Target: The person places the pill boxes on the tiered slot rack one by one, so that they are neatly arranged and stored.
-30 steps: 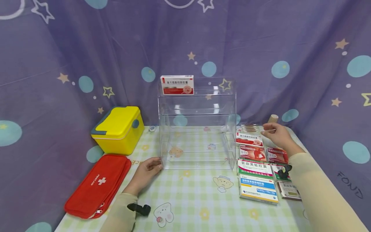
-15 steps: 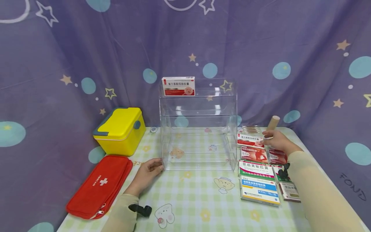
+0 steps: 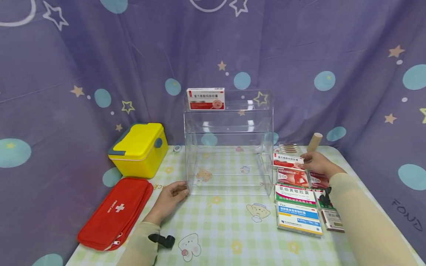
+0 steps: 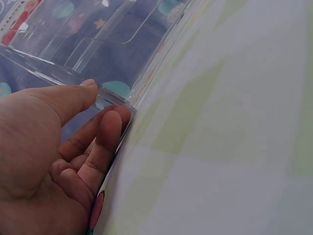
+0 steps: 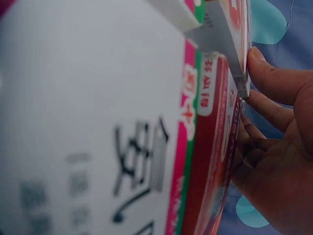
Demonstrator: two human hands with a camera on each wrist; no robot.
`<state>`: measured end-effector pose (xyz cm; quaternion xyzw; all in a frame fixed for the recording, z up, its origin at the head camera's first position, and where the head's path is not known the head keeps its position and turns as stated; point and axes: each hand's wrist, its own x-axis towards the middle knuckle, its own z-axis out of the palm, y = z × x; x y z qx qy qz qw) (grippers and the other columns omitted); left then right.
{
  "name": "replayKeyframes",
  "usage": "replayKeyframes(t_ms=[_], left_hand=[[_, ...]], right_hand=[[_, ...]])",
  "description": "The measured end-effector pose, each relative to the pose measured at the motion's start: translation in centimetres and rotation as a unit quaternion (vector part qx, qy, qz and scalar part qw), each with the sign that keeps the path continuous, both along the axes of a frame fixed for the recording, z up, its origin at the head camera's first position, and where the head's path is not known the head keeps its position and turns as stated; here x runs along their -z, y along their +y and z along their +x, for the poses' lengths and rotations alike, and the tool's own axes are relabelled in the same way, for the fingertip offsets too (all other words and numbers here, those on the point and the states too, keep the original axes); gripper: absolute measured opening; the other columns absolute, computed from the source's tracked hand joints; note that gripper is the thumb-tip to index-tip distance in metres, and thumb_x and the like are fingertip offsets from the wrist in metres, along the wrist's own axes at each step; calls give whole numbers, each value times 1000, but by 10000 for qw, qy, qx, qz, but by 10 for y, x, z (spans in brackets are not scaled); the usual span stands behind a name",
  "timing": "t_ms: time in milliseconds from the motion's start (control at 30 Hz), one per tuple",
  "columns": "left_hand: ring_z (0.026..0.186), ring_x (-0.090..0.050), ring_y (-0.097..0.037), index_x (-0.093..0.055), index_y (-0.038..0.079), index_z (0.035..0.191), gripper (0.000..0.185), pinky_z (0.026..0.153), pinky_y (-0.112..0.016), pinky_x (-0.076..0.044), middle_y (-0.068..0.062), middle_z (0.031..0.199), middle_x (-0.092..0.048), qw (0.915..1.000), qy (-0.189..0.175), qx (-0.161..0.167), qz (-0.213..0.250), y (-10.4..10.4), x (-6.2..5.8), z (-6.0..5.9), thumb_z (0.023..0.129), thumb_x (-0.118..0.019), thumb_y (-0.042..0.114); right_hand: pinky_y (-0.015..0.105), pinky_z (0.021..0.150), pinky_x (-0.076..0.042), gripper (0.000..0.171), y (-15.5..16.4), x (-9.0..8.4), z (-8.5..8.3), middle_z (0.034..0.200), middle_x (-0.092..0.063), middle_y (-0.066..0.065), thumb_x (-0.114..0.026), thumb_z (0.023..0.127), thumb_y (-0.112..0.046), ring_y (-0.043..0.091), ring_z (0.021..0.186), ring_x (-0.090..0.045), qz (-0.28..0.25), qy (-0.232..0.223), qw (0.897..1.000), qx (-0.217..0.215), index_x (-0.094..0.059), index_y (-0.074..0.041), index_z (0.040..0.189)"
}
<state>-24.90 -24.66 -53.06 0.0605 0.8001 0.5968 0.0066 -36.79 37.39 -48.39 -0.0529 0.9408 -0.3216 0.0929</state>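
My left hand [image 3: 173,192] lies on the table at the bottom left corner of a clear acrylic shelf [image 3: 227,127]. In the left wrist view the left hand [image 4: 105,105] pinches that corner of the shelf [image 4: 98,39] between thumb and fingers. My right hand [image 3: 311,160] pinches the right end of a red-and-white medicine box [image 3: 287,160] at the far end of a group of boxes to the right of the shelf. The right wrist view shows the thumb [image 5: 266,71] on that box's end [image 5: 230,44]. A matching box [image 3: 205,98] stands on the shelf's top tier.
Several medicine boxes [image 3: 294,195] lie in rows at the right of the checked table [image 3: 226,229]. A tan roll [image 3: 314,142] and blister strips [image 3: 288,148] sit behind them. At the left are a yellow case [image 3: 138,149] and a red first-aid pouch [image 3: 116,212].
My right hand has come down from above the boxes and taken hold of the end of the farthest red-and-white box. The left hand has stayed at the shelf's corner.
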Motion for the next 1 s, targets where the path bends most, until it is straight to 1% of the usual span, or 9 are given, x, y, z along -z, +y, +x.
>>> replayKeyframes(t_ms=[167, 333, 533, 600, 700, 833, 933, 1000], left_hand=[[100, -70, -24, -66, 0, 136, 38, 80, -25, -59, -16, 119, -72, 10000, 15, -32, -26, 0, 0, 0, 100, -74, 11], [99, -70, -24, -66, 0, 136, 39, 80, -25, -59, -16, 119, -72, 10000, -24, -61, -45, 1, 1, 0, 99, -74, 10], [100, -70, -26, -65, -1, 136, 38, 81, -27, -60, -17, 119, -71, 10000, -61, -68, 8, 2, -1, 1, 99, -73, 7], [100, -70, -26, -65, -1, 136, 38, 81, -27, -60, -17, 119, -71, 10000, -75, -57, 20, 2, -1, 1, 100, -72, 7], [100, -70, -25, -65, -1, 136, 38, 80, -27, -60, -17, 119, -71, 10000, -72, -50, 28, 2, -1, 2, 100, -72, 6], [98, -70, -25, -65, -1, 136, 38, 80, -27, -60, -17, 117, -71, 10000, -40, -47, 21, 2, -1, 1, 99, -72, 6], [97, -70, -24, -66, 0, 135, 37, 80, -27, -60, -16, 115, -72, 10000, -14, -67, 8, 2, 0, 1, 99, -73, 6], [96, -70, -24, -66, 0, 135, 37, 80, -27, -60, -15, 114, -72, 10000, 8, -80, -15, 2, 0, 1, 99, -73, 6]], right_hand=[[68, 104, -43, 66, 1, 2, 0, 135, -53, 41, -77, 96, -25, 56, 125, -52, -260, 152, 9995, 79, -48, 12, 142], [64, 102, -46, 64, 3, 4, -1, 134, -53, 39, -77, 95, -18, 54, 123, -53, -582, 207, 9976, 325, -45, 11, 142], [62, 99, -47, 66, 5, 0, 0, 131, -56, 37, -77, 95, -19, 50, 119, -56, -511, 348, 9973, 405, -47, 11, 146], [59, 96, -49, 63, 5, -2, 1, 132, -57, 35, -75, 97, -21, 48, 119, -57, -511, 335, 9970, 469, -49, 9, 146], [51, 90, -52, 55, 4, -4, 4, 132, -57, 32, -71, 100, -22, 45, 118, -56, -553, 358, 9964, 537, -53, 6, 144], [39, 82, -52, 46, 3, -7, 7, 130, -58, 30, -67, 104, -22, 42, 116, -57, -548, 520, 9956, 551, -58, 3, 141], [35, 77, -53, 45, 5, -8, 8, 130, -59, 29, -67, 104, -25, 41, 114, -58, -555, 666, 9945, 580, -59, 2, 140], [36, 77, -54, 47, 7, -10, 10, 131, -58, 30, -67, 105, -27, 41, 114, -59, -573, 740, 9937, 616, -58, 2, 139]])
